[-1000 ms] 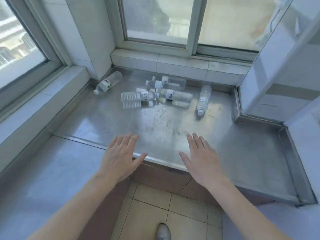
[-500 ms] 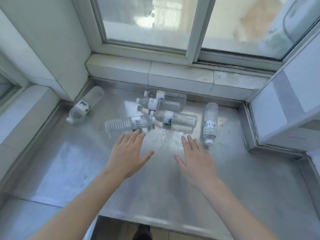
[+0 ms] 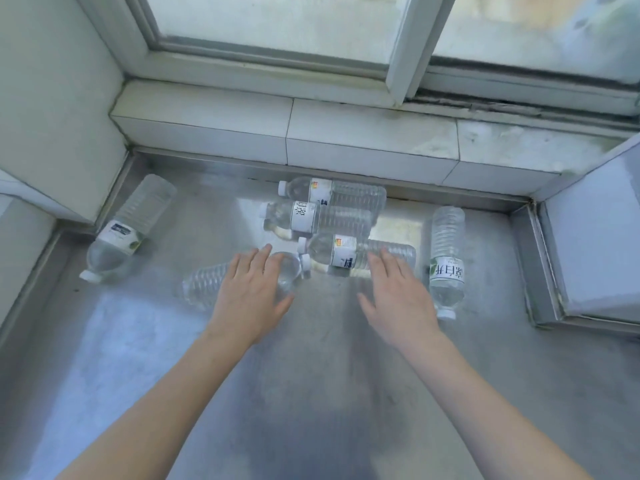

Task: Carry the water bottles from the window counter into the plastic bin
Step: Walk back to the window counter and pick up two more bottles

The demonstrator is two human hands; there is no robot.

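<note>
**Reaching for the first bottles**

Still the pick-up step, by the look of it: nothing lifted, all six bottles lying flat on the steel counter (image 3: pixel 104 358), no bin in view.

Left to right:

- Far left, at ten o'clock from the hands: lone bottle (image 3: pixel 130 225), clear ribbed plastic, pale label, white cap pointing toward the near left.
- Left hand (image 3: pixel 250 296): fingers straight and spread, curled round nothing, hovering over or resting on the nearest bottle (image 3: pixel 207 284); contact impossible to tell. Ribbed body showing at nine o'clock of the hand, cap end at one o'clock.
- At twelve o'clock, a cluster of three lying side by side, caps to the left: back bottle (image 3: pixel 349 194) near the tiled ledge (image 3: pixel 207 129), middle bottle (image 3: pixel 325 218), front bottle (image 3: pixel 353 252).
- Right hand (image 3: pixel 398 299): fingers straight, gripping nothing, tips over the ribbed end of the front bottle.
- At two o'clock of that hand: upright-lying bottle (image 3: pixel 446 261), green-and-white label, cap toward the viewer.

Next move likely calls for curling each hand round a barrel. Smooth, round, thin-walled plastic on polished metal: prone to roll away under a glancing push.
</note>
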